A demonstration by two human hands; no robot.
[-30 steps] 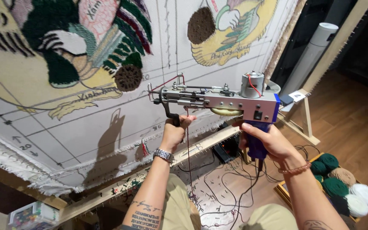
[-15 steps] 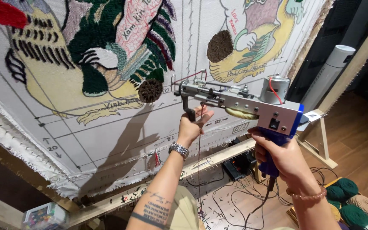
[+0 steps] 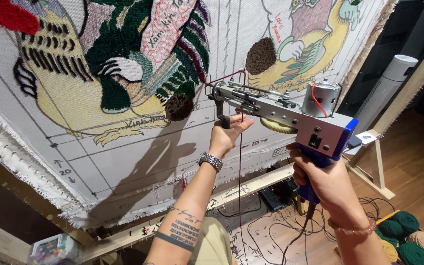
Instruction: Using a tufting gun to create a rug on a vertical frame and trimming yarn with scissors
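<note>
My 2 hands grip the tufting gun [image 3: 280,110]: left hand [image 3: 225,137] nearer its needle, right hand [image 3: 320,179] behind; it points at the cloth [image 3: 123,162].

My left hand [image 3: 225,136] reaches up and forward, fingers curled shut, forearm tattooed with a watch at the wrist. My right hand [image 3: 320,179] is fisted tight, lower, with a bead bracelet at its wrist.

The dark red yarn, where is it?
In the head view, the dark red yarn hangs down the middle from the tufting gun, beside the left hand.
</note>
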